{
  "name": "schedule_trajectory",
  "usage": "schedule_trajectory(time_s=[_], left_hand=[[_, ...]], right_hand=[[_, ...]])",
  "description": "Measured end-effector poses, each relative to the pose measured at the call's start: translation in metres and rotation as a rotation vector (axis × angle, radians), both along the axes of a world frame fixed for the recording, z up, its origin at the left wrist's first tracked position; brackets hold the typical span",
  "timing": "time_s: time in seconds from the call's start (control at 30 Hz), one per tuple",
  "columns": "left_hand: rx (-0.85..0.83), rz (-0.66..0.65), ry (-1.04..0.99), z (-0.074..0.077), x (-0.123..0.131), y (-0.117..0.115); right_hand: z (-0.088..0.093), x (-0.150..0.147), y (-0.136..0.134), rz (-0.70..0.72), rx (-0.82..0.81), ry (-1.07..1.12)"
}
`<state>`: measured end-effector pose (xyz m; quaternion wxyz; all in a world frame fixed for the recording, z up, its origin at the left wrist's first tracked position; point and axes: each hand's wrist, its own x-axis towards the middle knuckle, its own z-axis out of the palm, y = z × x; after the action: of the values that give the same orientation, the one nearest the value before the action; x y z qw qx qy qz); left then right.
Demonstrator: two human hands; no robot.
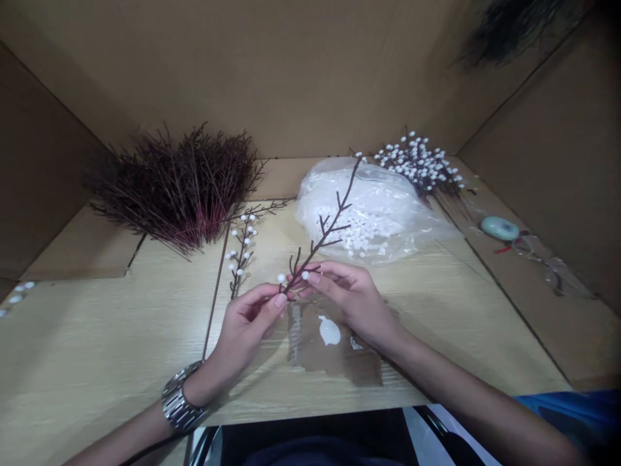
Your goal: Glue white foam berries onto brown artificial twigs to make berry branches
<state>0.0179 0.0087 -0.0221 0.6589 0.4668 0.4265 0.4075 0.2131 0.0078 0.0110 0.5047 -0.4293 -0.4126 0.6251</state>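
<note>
Left hand (250, 323): thumb and forefinger pinch the bare brown branch (321, 244) near its lower end. Right hand (356, 298): grip closed at the fingertips, thumb and fingers pinching a small white ball (305, 276) just beside the lower stem; whether the ball is seated on a twig cannot be told. A second white ball (281, 278) shows at the lower end of the branch, on its left side.

Branch is held above the bench (121, 336), tilted, its tip up and to the right, passing in front of a clear plastic bag (427, 220) containing many loose white balls. Below the hands: piece of brown cardboard (310, 353) bearing a white blob (330, 331), partly behind the right hand.

Left of the branch, a sprig (242, 249) with white balls on its twigs lies on the bench. Farther left, at the back: large heap of dark branches (179, 181), reddish at the lower ends. Back right, behind the bag: bundle of ball-tipped branches (422, 162). Far right: pale turquoise oval object (499, 228). Metal watch (183, 398) on the left wrist.
</note>
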Motion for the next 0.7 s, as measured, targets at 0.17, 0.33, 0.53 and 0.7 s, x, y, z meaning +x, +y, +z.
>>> schedule_trajectory(time_s=[0.17, 0.33, 0.53, 0.7], left_hand=[[0.06, 0.041, 0.034, -0.001, 0.0, 0.002], [0.051, 0.046, -0.019, -0.003, -0.002, 0.002], [0.036, 0.021, -0.029, -0.003, -0.003, -0.001], [0.031, 0.037, -0.023, -0.002, -0.003, 0.0]], right_hand=[[-0.004, -0.005, -0.004, 0.018, 0.026, -0.05], [-0.008, -0.002, -0.002, -0.021, -0.029, 0.035], [-0.011, 0.002, 0.0, -0.048, 0.01, 0.081], [-0.011, 0.001, -0.004, -0.011, 0.033, 0.103]])
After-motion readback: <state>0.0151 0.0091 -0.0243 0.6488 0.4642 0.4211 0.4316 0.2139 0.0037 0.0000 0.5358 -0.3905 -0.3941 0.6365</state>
